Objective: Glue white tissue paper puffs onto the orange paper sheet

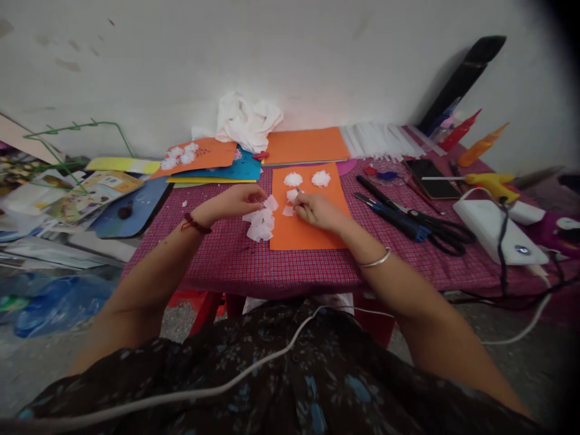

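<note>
My left hand (240,202) has its fingertips pinched at a small piece of white tissue paper (270,203). Beneath and beside it lies a loose pile of white paper pieces (260,226) on the tablecloth, against the left edge of an orange sheet (312,235). Over that sheet is my right hand (312,210), its fingers closed; a small greyish tip shows above them, too small to name. Two fluffy white paper tufts, a left one (293,179) and a right one (321,178), sit on the sheet's upper part. More white paper shows by my right fingertips.
To the right lie a utility knife (399,220), black scissors (446,232), a phone (432,175), a yellow glue gun (492,183) and a white power bank (498,229) with cables. Decorated cards (199,158) and crumpled white cloth (247,118) are at the back. A checked tablecloth (217,260) covers the table.
</note>
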Demonstrator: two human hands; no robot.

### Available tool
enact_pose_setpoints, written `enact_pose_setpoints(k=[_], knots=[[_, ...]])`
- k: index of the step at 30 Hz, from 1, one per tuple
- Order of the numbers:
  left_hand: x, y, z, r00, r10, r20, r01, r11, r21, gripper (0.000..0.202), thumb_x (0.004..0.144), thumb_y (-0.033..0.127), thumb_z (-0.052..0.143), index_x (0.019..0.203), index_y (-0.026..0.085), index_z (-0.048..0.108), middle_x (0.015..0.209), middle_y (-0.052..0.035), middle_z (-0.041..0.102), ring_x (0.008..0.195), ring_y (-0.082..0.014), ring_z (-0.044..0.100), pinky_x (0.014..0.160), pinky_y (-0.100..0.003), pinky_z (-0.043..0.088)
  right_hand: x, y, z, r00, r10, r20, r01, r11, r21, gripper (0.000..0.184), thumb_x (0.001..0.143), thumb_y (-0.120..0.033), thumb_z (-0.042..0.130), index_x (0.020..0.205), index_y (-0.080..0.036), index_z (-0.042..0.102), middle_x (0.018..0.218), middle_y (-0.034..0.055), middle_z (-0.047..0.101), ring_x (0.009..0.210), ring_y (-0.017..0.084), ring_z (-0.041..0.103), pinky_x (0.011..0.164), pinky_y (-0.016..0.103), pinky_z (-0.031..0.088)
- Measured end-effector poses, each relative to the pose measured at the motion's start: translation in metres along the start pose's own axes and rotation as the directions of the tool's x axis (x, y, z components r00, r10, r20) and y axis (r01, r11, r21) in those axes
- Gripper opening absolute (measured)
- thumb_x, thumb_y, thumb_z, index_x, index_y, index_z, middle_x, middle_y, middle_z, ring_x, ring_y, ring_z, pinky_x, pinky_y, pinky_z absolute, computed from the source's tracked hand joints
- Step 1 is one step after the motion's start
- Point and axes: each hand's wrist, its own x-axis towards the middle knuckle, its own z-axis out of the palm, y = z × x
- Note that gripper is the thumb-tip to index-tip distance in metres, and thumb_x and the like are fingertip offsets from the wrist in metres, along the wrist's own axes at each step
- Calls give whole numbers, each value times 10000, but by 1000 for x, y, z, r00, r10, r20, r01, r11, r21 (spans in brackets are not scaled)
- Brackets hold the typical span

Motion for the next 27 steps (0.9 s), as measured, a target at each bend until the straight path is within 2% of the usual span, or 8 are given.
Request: enact_pose_setpoints(k=[4,7,11,14,16,21,24,27], knots=[[-33,5,12,989,97,-116,-72,977,199,284,883,315,558,1104,170,662,1081,-100,706,948,-217,643,854,-347,503,-1,-5,7,998,27,48,-21,992,-123,108,854,-183,497,853,-196,604,705,43,636,559,143,420,597,304,300],[-61,15,27,974,186,-131,-154,963,223,256,919,288,518,1096,178,667,1112,-112,700,997,-230,650,889,-369,514,-1,-9,13,997,-18,71,21,999,-45,144,887,-190,480,922,-202,620,776,44,688,610,152,503,635,292,356],[-71,29,50,946,315,-77,-293,932,211,224,954,255,486,1048,186,677,1125,-116,710,1078,-235,643,984,-388,498,-3,-12,9,994,-44,-98,53,995,85,161,935,-256,455,942,-203,606,893,66,721,736,168,595,727,304,435],[-43,34,50,939,322,-118,-288,927,239,188,921,241,523,976,177,691,1022,-107,727,1003,-236,647,951,-386,488,-3,-7,3,978,1,-210,31,989,148,134,932,-287,473,912,-212,582,833,54,702,740,171,614,739,314,460],[-10,34,42,958,225,-179,-175,951,256,148,880,225,556,890,173,694,899,-84,721,867,-219,636,832,-355,477,-1,-2,0,971,33,-236,11,983,184,118,927,-293,483,902,-219,573,797,41,690,730,168,616,732,315,469],[66,22,30,997,-77,-15,78,976,205,106,758,228,684,678,173,643,670,-36,646,631,-175,535,611,-304,337,-3,6,-15,949,94,-302,-29,977,211,145,938,-299,467,965,-212,580,812,36,683,686,138,584,684,297,467],[81,14,42,988,-122,99,108,984,140,172,723,285,740,643,181,630,597,-22,610,580,-163,504,577,-301,300,-12,7,-35,947,104,-305,-50,982,180,165,945,-285,457,992,-199,589,825,47,689,677,134,592,674,300,468],[81,9,53,982,-124,145,121,992,27,193,738,288,709,623,190,589,565,-13,587,557,-151,496,560,-294,301,-27,11,-55,956,118,-267,-93,990,107,162,937,-265,471,988,-191,605,813,57,701,668,146,608,673,320,472]])
